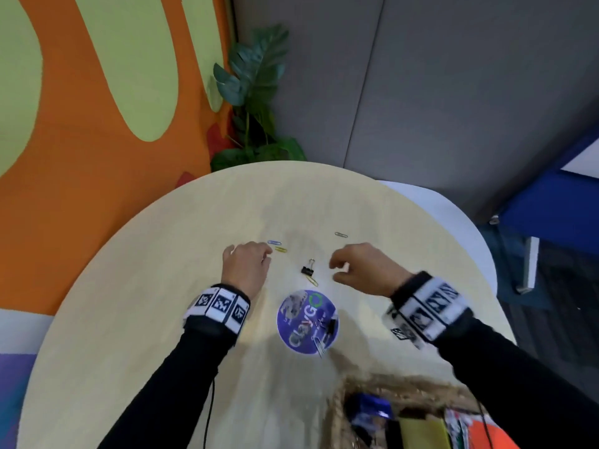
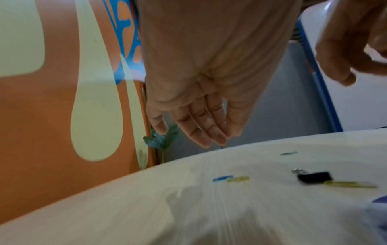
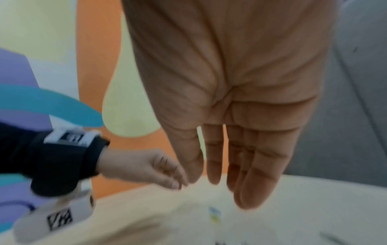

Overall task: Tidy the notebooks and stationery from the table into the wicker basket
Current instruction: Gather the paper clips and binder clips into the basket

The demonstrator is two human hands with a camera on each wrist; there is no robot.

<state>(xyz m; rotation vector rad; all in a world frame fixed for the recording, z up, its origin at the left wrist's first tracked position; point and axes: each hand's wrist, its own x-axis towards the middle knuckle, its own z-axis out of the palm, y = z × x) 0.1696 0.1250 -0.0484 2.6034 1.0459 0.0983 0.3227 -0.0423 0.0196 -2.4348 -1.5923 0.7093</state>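
Small stationery lies on the round table (image 1: 162, 303): a blue paper clip (image 1: 274, 242) (image 2: 222, 178), a yellow one (image 1: 280, 249) (image 2: 238, 179), a grey one (image 1: 341, 234), a black binder clip (image 1: 308, 269) (image 2: 314, 177) and another yellow clip (image 1: 312, 280). My left hand (image 1: 264, 254) (image 2: 201, 132) hovers just left of the blue and yellow clips with relaxed fingers, holding nothing. My right hand (image 1: 338, 267) (image 3: 230, 174) hovers right of the binder clip, fingers loose and empty. The wicker basket (image 1: 366, 382) sits at the near edge with notebooks inside.
A round purple printed disc (image 1: 307, 320) lies near the table's middle with a black clip (image 1: 330, 328) and a silver clip (image 1: 321, 346) on it. A potted plant (image 1: 256, 92) stands behind the table. A white chair (image 1: 453, 215) is at the far right edge.
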